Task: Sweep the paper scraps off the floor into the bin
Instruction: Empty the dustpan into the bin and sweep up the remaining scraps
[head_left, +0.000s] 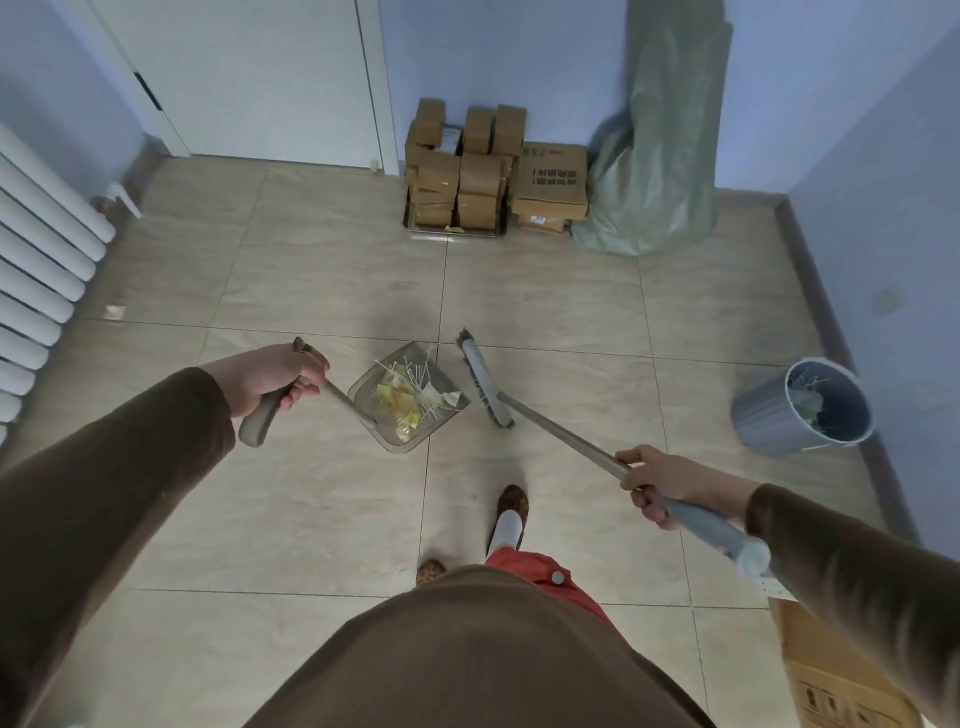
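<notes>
Gripping the dustpan handle, the left hand holds the scraps in the pan; the right hand grips the broom. The bin stands far right, nearer the right hand.

Long brown sleeves and brown top — red trousers, white sock, leopard-print slippers.

You face a white door in the far wall, with a white radiator along your left. Against the far wall sit stacked brown boxes on a tray, just beside a tall green bag. Another carton lies at your lower right on the tiled floor.
</notes>
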